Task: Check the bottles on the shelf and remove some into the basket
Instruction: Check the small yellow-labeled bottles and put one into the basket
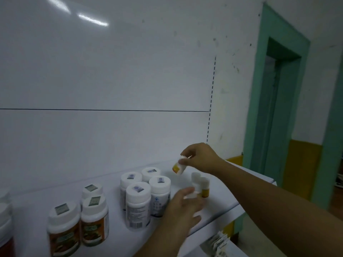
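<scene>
My right hand (pixel 201 157) holds a small white bottle with a yellow-orange label (pixel 178 167) by its cap, lifted and tilted above the white shelf (pixel 220 204). My left hand (pixel 182 205) is blurred, its fingers around a small white bottle (pixel 195 182) near the shelf's right end. Another small bottle with a yellow label (pixel 205 188) stands just behind it. A cluster of several white-capped bottles with blue-white labels (pixel 138 203) stands in the shelf's middle. No basket is in view.
Three white-capped bottles with brown-orange labels (pixel 94 219) stand at the left, with more bottles (pixel 5 229) cut off by the left edge. A lower shelf with packets (pixel 220 243) shows at bottom right. A green door frame (pixel 259 108) stands at the right.
</scene>
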